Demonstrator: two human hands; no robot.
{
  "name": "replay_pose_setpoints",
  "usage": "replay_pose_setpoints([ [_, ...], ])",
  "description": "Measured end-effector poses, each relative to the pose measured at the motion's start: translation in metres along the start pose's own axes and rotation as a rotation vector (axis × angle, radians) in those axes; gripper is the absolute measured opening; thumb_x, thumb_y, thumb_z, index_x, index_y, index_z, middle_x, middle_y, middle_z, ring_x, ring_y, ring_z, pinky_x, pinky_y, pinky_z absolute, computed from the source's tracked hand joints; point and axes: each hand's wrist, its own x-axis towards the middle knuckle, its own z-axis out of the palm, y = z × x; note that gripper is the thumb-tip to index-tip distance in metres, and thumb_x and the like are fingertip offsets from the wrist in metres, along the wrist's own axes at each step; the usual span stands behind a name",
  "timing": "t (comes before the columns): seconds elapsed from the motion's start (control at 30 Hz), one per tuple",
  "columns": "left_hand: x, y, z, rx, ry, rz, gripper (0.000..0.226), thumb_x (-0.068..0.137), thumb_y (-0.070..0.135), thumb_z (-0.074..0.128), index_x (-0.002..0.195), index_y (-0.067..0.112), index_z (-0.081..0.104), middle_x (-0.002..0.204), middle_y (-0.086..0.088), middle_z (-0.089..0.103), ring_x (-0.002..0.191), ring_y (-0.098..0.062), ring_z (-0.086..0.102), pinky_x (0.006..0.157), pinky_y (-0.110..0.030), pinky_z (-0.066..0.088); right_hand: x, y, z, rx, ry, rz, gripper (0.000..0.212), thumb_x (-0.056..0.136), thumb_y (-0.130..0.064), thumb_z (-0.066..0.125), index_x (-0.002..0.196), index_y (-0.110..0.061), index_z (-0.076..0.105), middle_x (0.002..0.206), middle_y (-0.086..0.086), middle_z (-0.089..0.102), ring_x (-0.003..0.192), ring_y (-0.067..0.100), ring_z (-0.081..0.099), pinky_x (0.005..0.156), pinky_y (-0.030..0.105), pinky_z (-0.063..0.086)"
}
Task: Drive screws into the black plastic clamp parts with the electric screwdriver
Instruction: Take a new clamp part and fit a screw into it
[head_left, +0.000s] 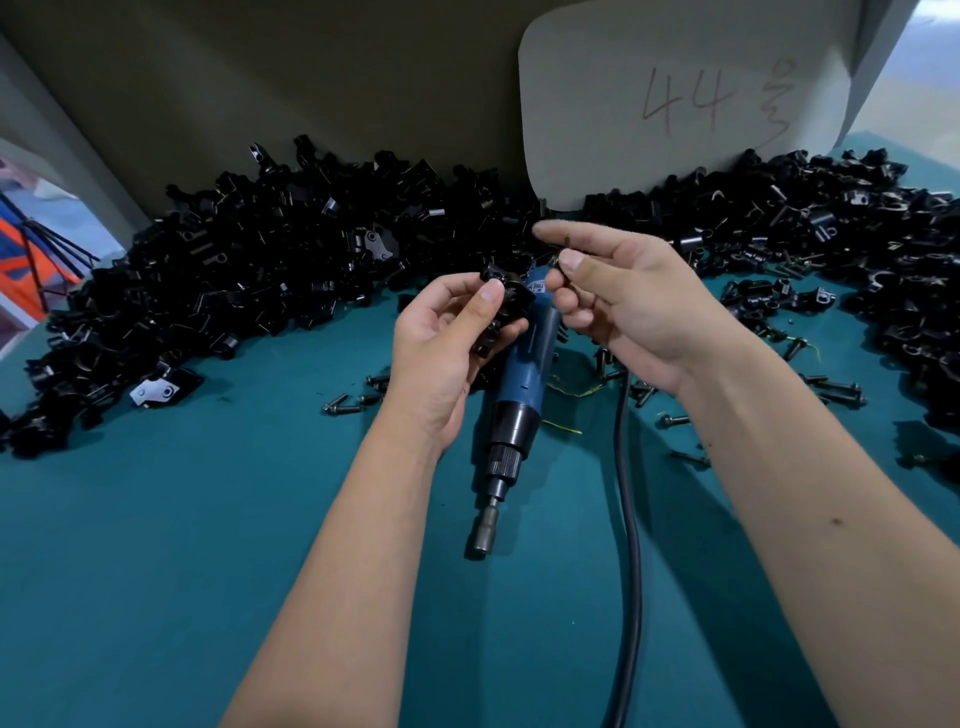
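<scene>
My left hand (441, 343) grips a black plastic clamp part (506, 299) between thumb and fingers, held above the table. My right hand (623, 306) pinches a small dark screw (560, 260) between thumb and curled fingers, just right of the clamp part. The blue electric screwdriver (522, 384) lies on the teal table below both hands, its metal bit (485, 530) pointing toward me. Neither hand touches it. Its black cord (631, 519) runs down toward the near edge.
A big heap of black clamp parts (249, 265) lines the back of the teal table (156, 571), and more of them (857, 234) pile at the right. Loose screws (836, 392) lie scattered right of the screwdriver. A beige card marked 44 (675, 104) leans on the back wall.
</scene>
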Motion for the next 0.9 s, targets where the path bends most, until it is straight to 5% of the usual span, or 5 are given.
replay_pose_setpoints([
  [0.23, 0.000, -0.001, -0.002, 0.016, -0.008, -0.010, 0.004, 0.096, 0.010, 0.070, 0.100, 0.009, 0.071, 0.095, -0.005, 0.073, 0.090, -0.021, 0.072, 0.079, -0.026, 0.059, 0.000, 0.001, 0.002, 0.043, 0.122, -0.042, 0.012, 0.100, 0.003, 0.061, 0.107, 0.000, 0.070, 0.087, 0.012, 0.075, 0.076, 0.018, 0.075, 0.066, 0.018, 0.058],
  [0.37, 0.000, -0.001, -0.002, 0.032, -0.040, -0.002, 0.006, 0.093, 0.014, 0.072, 0.098, 0.012, 0.071, 0.092, -0.001, 0.073, 0.086, -0.020, 0.072, 0.081, -0.027, 0.059, 0.002, 0.004, 0.002, -0.102, 0.174, -0.097, 0.001, 0.100, -0.005, 0.065, 0.100, -0.004, 0.064, 0.093, 0.013, 0.080, 0.058, 0.014, 0.068, 0.048, 0.018, 0.049],
  [0.53, 0.001, -0.005, -0.004, 0.092, -0.065, 0.041, 0.006, 0.093, 0.012, 0.074, 0.098, 0.013, 0.073, 0.105, -0.011, 0.068, 0.091, -0.022, 0.070, 0.080, -0.027, 0.058, 0.003, 0.007, 0.008, -0.200, 0.212, -0.197, 0.016, 0.095, -0.015, 0.075, 0.088, -0.005, 0.065, 0.082, 0.014, 0.078, 0.041, 0.012, 0.052, 0.038, 0.020, 0.036],
  [0.9, 0.002, -0.010, -0.001, 0.251, -0.091, 0.170, 0.011, 0.094, 0.007, 0.074, 0.104, 0.005, 0.070, 0.090, 0.006, 0.072, 0.085, -0.012, 0.072, 0.077, -0.028, 0.060, -0.001, 0.012, 0.022, -0.516, 0.278, -0.327, 0.034, 0.088, -0.029, 0.085, 0.074, -0.008, 0.062, 0.053, 0.005, 0.065, 0.035, 0.008, 0.049, 0.040, 0.019, 0.038],
])
